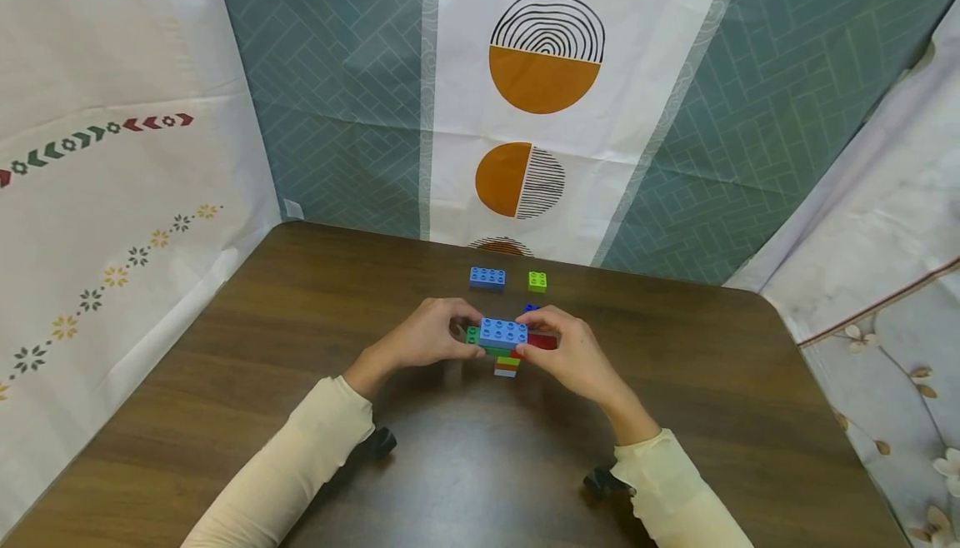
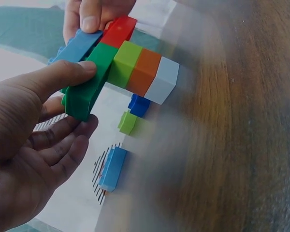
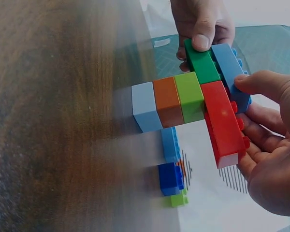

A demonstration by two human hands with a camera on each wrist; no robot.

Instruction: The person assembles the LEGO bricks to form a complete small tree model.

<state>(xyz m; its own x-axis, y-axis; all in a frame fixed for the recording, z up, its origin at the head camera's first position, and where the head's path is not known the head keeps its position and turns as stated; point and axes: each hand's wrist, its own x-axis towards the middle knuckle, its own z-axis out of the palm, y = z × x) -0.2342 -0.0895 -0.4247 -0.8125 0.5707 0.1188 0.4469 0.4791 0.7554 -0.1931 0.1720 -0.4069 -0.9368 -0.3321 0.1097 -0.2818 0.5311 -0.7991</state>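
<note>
Both hands hold one built-up piece of toy building bricks above the table. My left hand [image 1: 431,336] pinches the green brick [image 2: 96,79], thumb on its side and fingers beneath. With thumb and fingers, my right hand [image 1: 573,356] grips the light blue brick [image 1: 502,332], which lies across the top of the green brick and a red brick [image 3: 223,123]. These two sit end to end. Beneath them hangs a column of a lime brick [image 3: 189,97], an orange brick [image 3: 167,102] and a pale, whitish brick [image 3: 146,102].
Beyond the hands, a loose blue brick [image 1: 487,279] and a small lime brick [image 1: 537,282] stand on the brown table [image 1: 360,273]. A dark blue brick [image 3: 168,179] stands nearer, partly hidden by the right hand in the head view. Patterned cloth [image 1: 337,98] hangs behind the table.
</note>
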